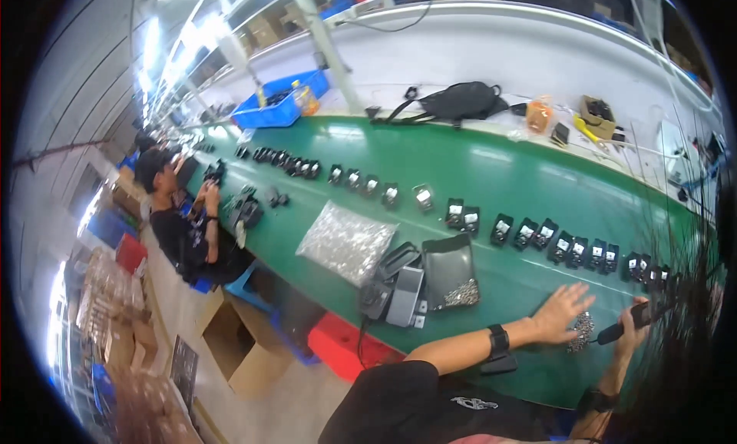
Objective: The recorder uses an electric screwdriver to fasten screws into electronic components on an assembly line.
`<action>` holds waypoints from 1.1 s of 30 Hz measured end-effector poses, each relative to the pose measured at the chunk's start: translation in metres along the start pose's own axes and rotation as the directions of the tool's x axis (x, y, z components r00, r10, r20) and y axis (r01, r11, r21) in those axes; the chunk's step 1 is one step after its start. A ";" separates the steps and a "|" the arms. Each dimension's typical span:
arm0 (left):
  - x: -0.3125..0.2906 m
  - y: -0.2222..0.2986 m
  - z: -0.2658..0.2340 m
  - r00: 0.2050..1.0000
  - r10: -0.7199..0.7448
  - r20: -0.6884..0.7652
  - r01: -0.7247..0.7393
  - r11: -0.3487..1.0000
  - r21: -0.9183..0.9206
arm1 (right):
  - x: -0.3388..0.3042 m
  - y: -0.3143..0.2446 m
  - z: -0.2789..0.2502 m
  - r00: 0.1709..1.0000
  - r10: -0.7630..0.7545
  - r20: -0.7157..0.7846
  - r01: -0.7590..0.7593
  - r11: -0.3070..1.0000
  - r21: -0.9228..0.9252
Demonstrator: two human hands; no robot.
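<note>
My left hand point(564, 313) is spread with its fingers apart, low over the green bench. Just beside it lies a small pile of shiny metal parts point(581, 333) that look like screws. On the pile's other side, my right hand point(632, 330) is wrapped round a black handheld tool point(611, 335); its exact kind is unclear. Beyond both hands runs a line of small black housings point(580, 252) with white labels. To the left, a black tray point(449, 256) holds more of the small metal parts point(463, 293) at its near end.
A clear bag of small pale parts point(347, 240) and grey-black devices point(404, 296) lie left of the tray. Red point(349, 348) shows below the bench edge. A co-worker point(192, 221) sits farther left. At the back are a blue bin point(280, 102) and a black bag point(461, 102).
</note>
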State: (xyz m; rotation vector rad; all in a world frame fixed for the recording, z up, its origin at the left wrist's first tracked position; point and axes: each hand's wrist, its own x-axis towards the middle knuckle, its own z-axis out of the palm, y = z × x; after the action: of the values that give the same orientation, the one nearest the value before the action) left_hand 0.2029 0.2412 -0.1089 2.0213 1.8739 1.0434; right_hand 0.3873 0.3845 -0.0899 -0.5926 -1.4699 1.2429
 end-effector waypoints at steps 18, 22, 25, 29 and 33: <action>-0.023 0.006 0.031 0.987 -0.004 -0.161 0.004 1.000 0.004 | -0.008 -0.012 0.000 0.976 -0.020 0.218 0.001 0.996 0.088; -0.017 -0.005 0.051 0.985 -0.012 -0.172 0.006 0.999 -0.032 | -0.009 -0.005 -0.029 0.994 -0.098 0.053 0.085 0.975 0.207; -0.020 -0.003 0.051 0.986 -0.029 -0.165 0.007 0.991 -0.133 | -0.007 0.006 -0.043 0.998 -0.041 -0.050 0.050 0.982 0.182; -0.024 -0.018 0.052 0.974 -0.003 -0.226 -0.071 0.946 -0.317 | -0.003 0.006 -0.033 0.992 -0.022 -0.124 0.037 0.992 0.125; -0.021 -0.010 0.049 0.956 -0.077 -0.285 -0.059 0.895 -0.441 | -0.001 0.020 -0.055 0.977 -0.087 -0.195 0.097 0.994 0.043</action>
State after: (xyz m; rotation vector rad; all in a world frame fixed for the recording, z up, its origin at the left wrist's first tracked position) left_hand 0.2254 0.2390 -0.1583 1.6571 1.5624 1.6742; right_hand 0.4334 0.4107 -0.1147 -0.5868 -1.2850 1.1156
